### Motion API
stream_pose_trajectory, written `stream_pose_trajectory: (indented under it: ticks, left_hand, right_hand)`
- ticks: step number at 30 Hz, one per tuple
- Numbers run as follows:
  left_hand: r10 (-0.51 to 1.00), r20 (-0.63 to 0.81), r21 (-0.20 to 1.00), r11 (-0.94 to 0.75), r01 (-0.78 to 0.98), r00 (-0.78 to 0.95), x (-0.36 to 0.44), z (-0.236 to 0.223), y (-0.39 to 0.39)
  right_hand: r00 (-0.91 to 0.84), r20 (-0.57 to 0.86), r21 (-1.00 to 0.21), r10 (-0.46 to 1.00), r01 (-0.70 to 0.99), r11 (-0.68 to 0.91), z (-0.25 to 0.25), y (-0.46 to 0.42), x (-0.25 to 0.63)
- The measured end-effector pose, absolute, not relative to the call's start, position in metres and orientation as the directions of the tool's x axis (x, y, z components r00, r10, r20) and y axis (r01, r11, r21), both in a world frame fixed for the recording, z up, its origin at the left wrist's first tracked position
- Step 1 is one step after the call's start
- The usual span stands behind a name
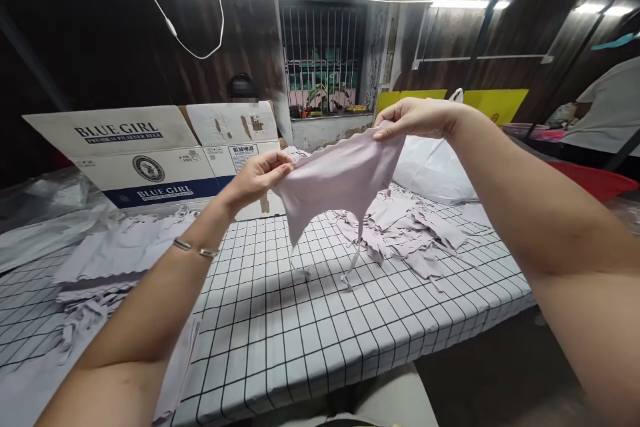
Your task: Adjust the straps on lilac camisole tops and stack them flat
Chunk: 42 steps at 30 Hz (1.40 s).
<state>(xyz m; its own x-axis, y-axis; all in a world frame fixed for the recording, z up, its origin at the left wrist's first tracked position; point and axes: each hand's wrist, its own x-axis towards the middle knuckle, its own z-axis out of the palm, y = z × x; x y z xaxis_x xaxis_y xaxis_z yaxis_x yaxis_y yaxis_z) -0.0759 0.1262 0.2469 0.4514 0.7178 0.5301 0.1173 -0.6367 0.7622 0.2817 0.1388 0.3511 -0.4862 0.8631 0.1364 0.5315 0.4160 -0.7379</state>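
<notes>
A pale pinkish-lilac camisole top hangs upside down above the table, its scalloped hem stretched between my two hands and its thin straps dangling. My left hand, with a silver bangle on the wrist, pinches one corner of the hem. Gripping the other corner, slightly higher, is my right hand. Behind the top lies a loose heap of same-coloured garments. Neatly stacked garments sit on the left of the table, partly hidden by my left arm.
A black-and-white checked cloth covers the table. At its back stand an open Blue Girl carton and a white plastic bag. Clear plastic lies far left. A red basin and a person are at the right.
</notes>
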Motion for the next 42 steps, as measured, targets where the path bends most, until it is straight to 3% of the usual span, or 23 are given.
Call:
stream_pose_trajectory:
  ticks: [4,6,9,11,14,20,23,26,29,32,38,40,42]
  left_hand:
    - [0.735,0.242,0.731,-0.568,0.379,0.634,-0.113,0.270,0.121]
    - [0.725,0.319,0.734,-0.596,0.324,0.611,-0.121,0.275,0.117]
    - [0.685,0.586,0.741,-0.669,0.054,0.433,-0.106,0.272,0.112]
    - [0.680,0.650,0.733,-0.678,-0.046,0.338,-0.078,0.262,0.111]
    - [0.687,0.636,0.754,-0.650,-0.094,0.351,-0.022,0.236,0.112]
    - [0.643,0.506,0.823,-0.560,-0.097,0.575,0.039,0.171,0.104]
    - [0.676,0.410,0.894,-0.430,-0.125,0.612,0.022,0.152,0.100]
    - [0.764,0.373,0.928,-0.311,-0.206,0.527,-0.015,0.152,0.100]
    - [0.703,0.264,0.951,-0.306,-0.054,0.660,-0.059,0.167,0.101]
    - [0.618,0.090,0.851,-0.454,0.262,0.781,-0.102,0.189,0.099]
    - [0.742,0.132,0.697,-0.541,0.471,0.657,-0.167,0.245,0.120]
    - [0.755,0.177,0.538,-0.611,0.580,0.631,-0.176,0.258,0.144]
    - [0.736,0.302,0.305,-0.677,0.670,0.606,-0.180,0.266,0.174]
  right_hand:
    - [-0.512,0.159,-0.737,0.844,0.508,0.447,0.343,0.144,0.288]
    - [-0.531,0.167,-0.737,0.831,0.492,0.463,0.342,0.145,0.285]
    - [-0.580,0.159,-0.747,0.799,0.458,0.481,0.344,0.145,0.271]
    - [-0.613,0.144,-0.755,0.777,0.439,0.487,0.350,0.142,0.257]
    - [-0.636,0.141,-0.766,0.759,0.415,0.490,0.362,0.136,0.239]
    - [-0.741,0.059,-0.810,0.669,0.356,0.465,0.384,0.123,0.242]
    - [-0.759,0.076,-0.834,0.647,0.307,0.458,0.384,0.120,0.256]
    - [-0.731,0.127,-0.870,0.670,0.243,0.429,0.375,0.123,0.267]
    - [-0.688,0.184,-0.906,0.702,0.159,0.393,0.359,0.131,0.274]
    - [-0.633,0.198,-0.916,0.749,0.153,0.371,0.340,0.143,0.278]
    - [-0.620,0.018,-0.874,0.784,0.370,0.313,0.304,0.186,0.279]
    - [-0.620,0.009,-0.834,0.785,0.429,0.348,0.293,0.210,0.274]
    - [-0.594,0.052,-0.784,0.803,0.474,0.402,0.285,0.236,0.266]
